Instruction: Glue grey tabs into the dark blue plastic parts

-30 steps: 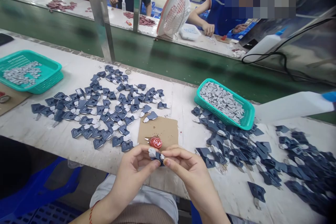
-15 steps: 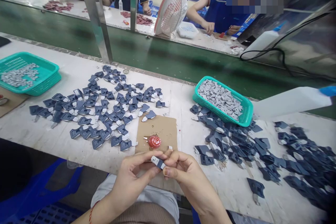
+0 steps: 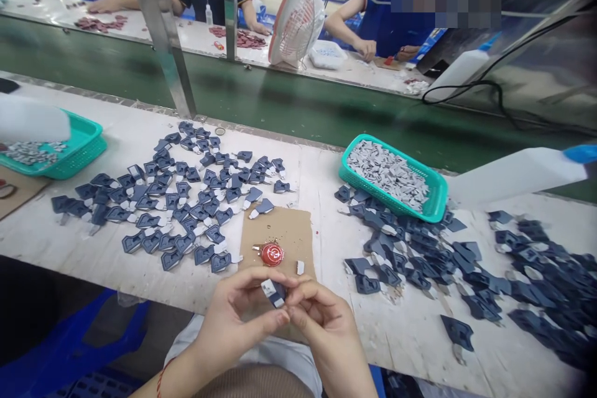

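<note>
Both hands meet over the table's front edge around one dark blue part with a light grey piece [image 3: 273, 293]. My left hand [image 3: 242, 308] holds it between thumb and fingers, and my right hand [image 3: 317, 311] pinches its right side. Just beyond them lies a brown cardboard sheet [image 3: 298, 230], bearing a round red item [image 3: 272, 254] and a small light grey piece [image 3: 300, 267]. Several dark blue parts with grey ends [image 3: 172, 202] spread to the left. More such parts [image 3: 410, 261] are heaped on the right.
A green basket of grey pieces [image 3: 441, 202] stands at the right, beside a white bottle [image 3: 522, 177]. Another green basket [image 3: 84, 152] is far left, partly behind a white object [image 3: 32, 119]. Beyond the green divider [image 3: 261, 99], people sit near a fan [image 3: 298, 18].
The part between my hands has turned, showing more of its dark side. A white object has come in over the left basket. The view has shifted slightly.
</note>
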Demonstrator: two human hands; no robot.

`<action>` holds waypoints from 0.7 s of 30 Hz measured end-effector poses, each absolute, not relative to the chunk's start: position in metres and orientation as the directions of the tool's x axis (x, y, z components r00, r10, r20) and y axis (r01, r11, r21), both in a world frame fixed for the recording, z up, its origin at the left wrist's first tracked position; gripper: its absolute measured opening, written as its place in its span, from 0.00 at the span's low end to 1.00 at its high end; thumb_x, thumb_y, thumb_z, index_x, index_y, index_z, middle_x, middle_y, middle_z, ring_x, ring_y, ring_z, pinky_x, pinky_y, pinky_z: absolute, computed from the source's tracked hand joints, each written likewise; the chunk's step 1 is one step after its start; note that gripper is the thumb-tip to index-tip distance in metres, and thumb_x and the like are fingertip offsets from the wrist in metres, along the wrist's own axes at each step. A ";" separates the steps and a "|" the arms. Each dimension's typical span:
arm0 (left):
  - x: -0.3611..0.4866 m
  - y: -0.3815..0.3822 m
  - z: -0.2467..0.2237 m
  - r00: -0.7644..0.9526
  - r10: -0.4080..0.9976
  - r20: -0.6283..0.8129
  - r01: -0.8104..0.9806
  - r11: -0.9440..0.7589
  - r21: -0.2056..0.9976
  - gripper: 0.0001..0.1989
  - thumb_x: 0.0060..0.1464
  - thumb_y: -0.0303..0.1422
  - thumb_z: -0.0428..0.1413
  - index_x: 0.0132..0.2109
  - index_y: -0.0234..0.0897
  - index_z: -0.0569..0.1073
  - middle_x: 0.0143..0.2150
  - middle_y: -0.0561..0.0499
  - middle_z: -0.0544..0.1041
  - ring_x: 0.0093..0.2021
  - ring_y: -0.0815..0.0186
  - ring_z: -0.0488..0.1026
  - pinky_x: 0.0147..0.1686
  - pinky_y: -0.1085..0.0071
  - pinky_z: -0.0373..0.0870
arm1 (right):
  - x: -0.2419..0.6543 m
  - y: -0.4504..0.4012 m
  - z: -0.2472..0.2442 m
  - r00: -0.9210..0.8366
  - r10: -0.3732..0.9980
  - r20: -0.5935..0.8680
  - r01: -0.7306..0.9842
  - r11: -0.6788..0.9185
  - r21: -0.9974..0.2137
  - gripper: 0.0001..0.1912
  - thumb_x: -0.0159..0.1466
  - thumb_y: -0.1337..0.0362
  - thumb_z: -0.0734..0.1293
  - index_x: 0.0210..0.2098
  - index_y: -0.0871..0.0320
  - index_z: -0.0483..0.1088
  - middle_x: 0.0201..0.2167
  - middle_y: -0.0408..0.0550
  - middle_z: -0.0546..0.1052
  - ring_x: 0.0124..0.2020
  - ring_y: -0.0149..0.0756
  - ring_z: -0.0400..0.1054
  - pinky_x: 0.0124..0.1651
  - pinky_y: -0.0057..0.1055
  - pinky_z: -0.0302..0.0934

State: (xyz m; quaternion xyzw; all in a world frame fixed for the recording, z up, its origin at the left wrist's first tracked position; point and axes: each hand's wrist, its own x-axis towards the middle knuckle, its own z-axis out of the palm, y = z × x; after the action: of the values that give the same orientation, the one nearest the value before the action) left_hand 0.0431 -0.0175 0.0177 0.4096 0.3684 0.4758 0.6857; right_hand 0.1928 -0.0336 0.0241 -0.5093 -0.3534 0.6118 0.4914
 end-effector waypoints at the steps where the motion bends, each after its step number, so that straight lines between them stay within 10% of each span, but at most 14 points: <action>1: 0.045 -0.017 0.019 0.269 0.952 -0.145 -0.349 0.236 0.907 0.11 0.49 0.30 0.67 0.42 0.39 0.79 0.43 0.46 0.83 0.47 0.58 0.79 0.48 0.67 0.74 | 0.192 -0.035 0.024 0.015 0.968 -0.252 -0.217 -0.243 -0.946 0.09 0.54 0.58 0.77 0.25 0.54 0.76 0.31 0.46 0.75 0.38 0.37 0.72 0.43 0.30 0.68; 7: 0.043 -0.016 0.017 0.203 0.958 -0.204 -0.305 0.260 0.916 0.16 0.56 0.33 0.62 0.52 0.39 0.73 0.47 0.45 0.81 0.47 0.61 0.78 0.48 0.69 0.74 | 0.195 -0.043 0.019 0.035 0.987 -0.155 -0.101 -0.151 -0.983 0.08 0.64 0.57 0.69 0.39 0.51 0.77 0.38 0.49 0.76 0.33 0.35 0.72 0.38 0.33 0.70; 14: 0.000 0.014 0.013 -0.059 0.998 0.003 0.173 0.008 0.985 0.18 0.60 0.33 0.57 0.57 0.42 0.67 0.48 0.47 0.80 0.51 0.60 0.76 0.52 0.69 0.69 | 0.231 -0.040 -0.007 0.050 0.959 0.280 0.621 0.189 -0.760 0.13 0.68 0.66 0.62 0.49 0.47 0.72 0.49 0.49 0.76 0.53 0.42 0.68 0.55 0.42 0.64; 21: -0.021 0.055 0.011 0.202 0.945 0.258 0.731 -0.321 0.602 0.16 0.62 0.30 0.48 0.53 0.42 0.74 0.55 0.45 0.77 0.56 0.52 0.72 0.56 0.58 0.65 | 0.241 -0.037 -0.034 -0.174 0.951 0.257 0.806 0.288 -0.518 0.28 0.69 0.65 0.61 0.66 0.47 0.54 0.65 0.49 0.64 0.66 0.47 0.57 0.61 0.51 0.59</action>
State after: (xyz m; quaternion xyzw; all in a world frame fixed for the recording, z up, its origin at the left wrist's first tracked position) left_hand -0.0208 0.0555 0.0106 0.7549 0.5551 0.3011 0.1772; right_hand 0.2409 -0.0366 -0.0340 -0.5819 -0.7545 0.1327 0.2729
